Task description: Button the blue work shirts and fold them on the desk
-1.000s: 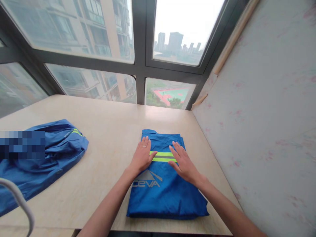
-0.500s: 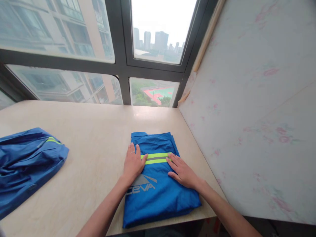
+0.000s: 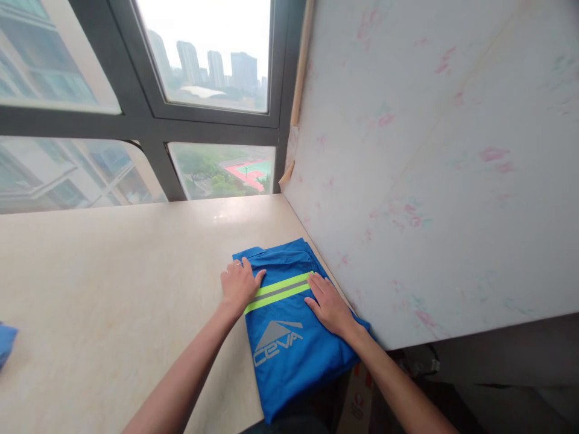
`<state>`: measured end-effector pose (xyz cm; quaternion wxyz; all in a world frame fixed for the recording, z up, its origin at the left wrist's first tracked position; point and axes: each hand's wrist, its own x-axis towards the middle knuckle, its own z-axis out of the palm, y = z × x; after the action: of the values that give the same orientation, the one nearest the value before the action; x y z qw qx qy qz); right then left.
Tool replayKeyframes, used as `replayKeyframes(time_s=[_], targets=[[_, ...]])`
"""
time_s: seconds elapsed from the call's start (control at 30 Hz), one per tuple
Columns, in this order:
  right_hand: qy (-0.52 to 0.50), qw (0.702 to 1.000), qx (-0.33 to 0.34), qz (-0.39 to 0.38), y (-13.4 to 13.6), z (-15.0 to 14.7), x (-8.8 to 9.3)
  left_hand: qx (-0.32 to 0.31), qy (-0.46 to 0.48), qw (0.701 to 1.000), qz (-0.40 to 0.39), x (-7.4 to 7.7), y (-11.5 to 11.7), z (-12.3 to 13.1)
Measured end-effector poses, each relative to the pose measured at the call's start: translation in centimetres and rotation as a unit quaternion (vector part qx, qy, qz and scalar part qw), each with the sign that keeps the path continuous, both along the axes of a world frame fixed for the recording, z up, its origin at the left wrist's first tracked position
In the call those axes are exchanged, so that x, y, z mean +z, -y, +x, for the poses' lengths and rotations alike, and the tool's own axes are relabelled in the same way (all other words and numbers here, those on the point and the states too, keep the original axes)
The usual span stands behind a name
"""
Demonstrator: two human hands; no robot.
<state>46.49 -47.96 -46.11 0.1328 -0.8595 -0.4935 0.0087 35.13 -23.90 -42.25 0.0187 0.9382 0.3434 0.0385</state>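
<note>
A folded blue garment [image 3: 289, 331] lies flat on the pale sill. A yellow-green and grey reflective stripe [image 3: 280, 292] crosses it, and a grey "CEVA" print [image 3: 278, 345] shows below the stripe. Its right side is close against the wall, and its near corner reaches over the sill's front edge. My left hand [image 3: 239, 283] rests along the garment's left edge, fingers extended and thumb spread over the cloth. On the right part, by the end of the stripe, my right hand [image 3: 330, 304] lies flat with its fingers stretched out.
At the far left edge a bit of a second blue garment [image 3: 6, 343] shows on the sill [image 3: 113, 289]. The flower-patterned wall [image 3: 429, 181] bounds the right side, and a dark-framed window [image 3: 217, 126] the back. A cardboard box [image 3: 357, 401] stands below the front edge.
The folded garment has shifted right, nearer the wall, and turned slightly, with both hands still on it. The view has swung right, leaving the second garment almost out of frame.
</note>
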Motion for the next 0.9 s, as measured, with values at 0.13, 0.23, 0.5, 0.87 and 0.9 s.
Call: replayKeyframes(time_s=[0.13, 0.23, 0.5, 0.87, 0.9], targets=[[0.033, 0.996, -0.068, 0.056, 0.4, 0.3, -1.4, -0.032, 0.027, 0.999, 0.03, -1.3, -1.1, 1.3], [0.037, 0.995, -0.075, 0.047, 0.4, 0.9, -1.4, -0.046, 0.034, 0.998, 0.017, -2.2, -1.7, 2.3], [0.031, 0.995, -0.087, 0.047, -0.2, 2.2, -1.7, -0.047, 0.027, 0.996, -0.067, -2.9, -2.9, 4.2], [0.027, 0.995, -0.087, 0.036, -0.6, 3.1, -2.3, -0.039, 0.037, 0.987, -0.15, -3.0, -4.1, 4.8], [0.031, 0.995, -0.087, 0.035, -0.6, 3.1, -2.3, -0.039, 0.046, 0.986, -0.158, -3.2, -4.2, 4.6]])
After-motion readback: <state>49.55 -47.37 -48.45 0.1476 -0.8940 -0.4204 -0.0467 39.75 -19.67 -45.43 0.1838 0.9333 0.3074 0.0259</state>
